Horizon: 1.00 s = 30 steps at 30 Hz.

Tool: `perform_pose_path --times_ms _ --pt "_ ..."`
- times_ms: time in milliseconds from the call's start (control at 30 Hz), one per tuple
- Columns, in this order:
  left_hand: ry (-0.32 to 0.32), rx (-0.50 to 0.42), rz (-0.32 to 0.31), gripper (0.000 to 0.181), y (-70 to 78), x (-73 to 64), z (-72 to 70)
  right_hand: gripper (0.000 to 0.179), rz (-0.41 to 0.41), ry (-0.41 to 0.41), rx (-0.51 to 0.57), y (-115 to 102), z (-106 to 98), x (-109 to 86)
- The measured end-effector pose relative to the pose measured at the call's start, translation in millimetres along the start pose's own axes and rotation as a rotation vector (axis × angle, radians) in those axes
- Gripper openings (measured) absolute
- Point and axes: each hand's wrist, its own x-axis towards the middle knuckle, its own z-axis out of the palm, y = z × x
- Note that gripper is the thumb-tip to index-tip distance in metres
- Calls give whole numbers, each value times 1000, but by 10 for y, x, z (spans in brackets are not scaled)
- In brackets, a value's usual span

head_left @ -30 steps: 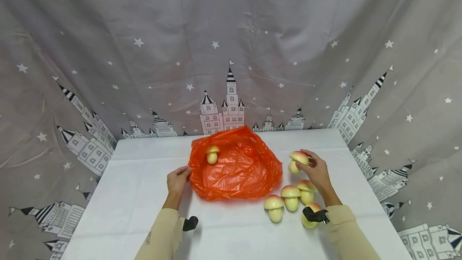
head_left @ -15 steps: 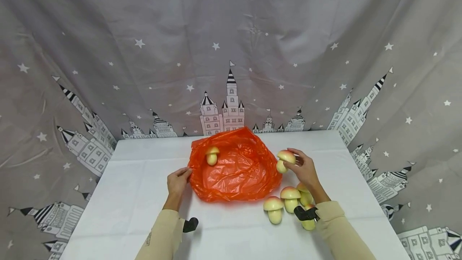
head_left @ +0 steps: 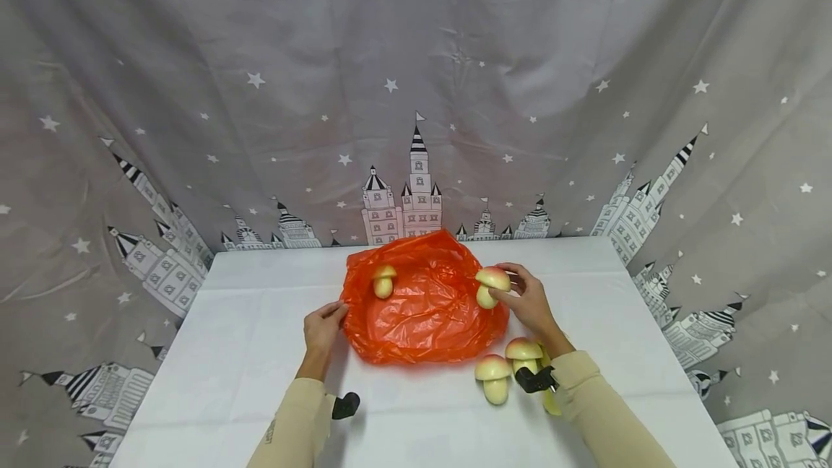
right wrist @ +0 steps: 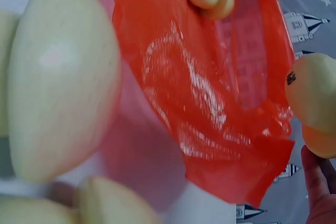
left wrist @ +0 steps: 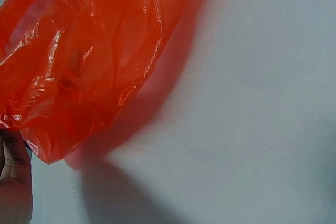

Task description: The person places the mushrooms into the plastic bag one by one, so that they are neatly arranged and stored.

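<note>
A red plastic bag (head_left: pixel 422 316) lies spread with its mouth open at the middle of the table, and one toy mushroom (head_left: pixel 384 283) rests inside at its left. My left hand (head_left: pixel 323 327) pinches the bag's left edge; the left wrist view shows those fingers at the bag's rim. Over the bag's right edge, my right hand (head_left: pixel 529 302) holds a toy mushroom (head_left: pixel 492 282) with a yellow stem and a reddish cap. In the right wrist view this held mushroom (right wrist: pixel 315 93) appears at the right border, beside the bag.
Several more mushrooms stand right of the bag's front, among them a front one (head_left: pixel 494 379) and another (head_left: pixel 523 352) partly behind my right wrist's black camera mount (head_left: pixel 536 380). A grey curtain (head_left: pixel 416 56) with printed castles hangs behind the white table (head_left: pixel 260 323).
My right hand has carried its mushroom leftward, from the table's right side to over the bag's right edge. The left hand has kept its hold on the bag.
</note>
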Motion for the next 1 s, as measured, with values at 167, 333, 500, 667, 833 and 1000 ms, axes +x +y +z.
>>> perform_pose_path --times_ms 167,333,500,667,833,1000 --pt "7 -16 0 30 -16 0 25 52 -18 -29 28 -172 122 -5" --pt "11 -32 -2 31 -12 -10 38 52 -15 -52 10 -265 228 24" --pt "11 -29 4 31 0 -24 31 52 31 -64 -20 -100 314 118" --pt "5 -17 -2 31 19 -18 -22 54 27 -85 -23 33 443 234" --pt "3 -13 -8 32 15 -17 -44 53 13 -114 -36 51 569 305" --pt "9 -23 -3 30 -6 -25 -10 51 40 -119 -42 72 642 334"
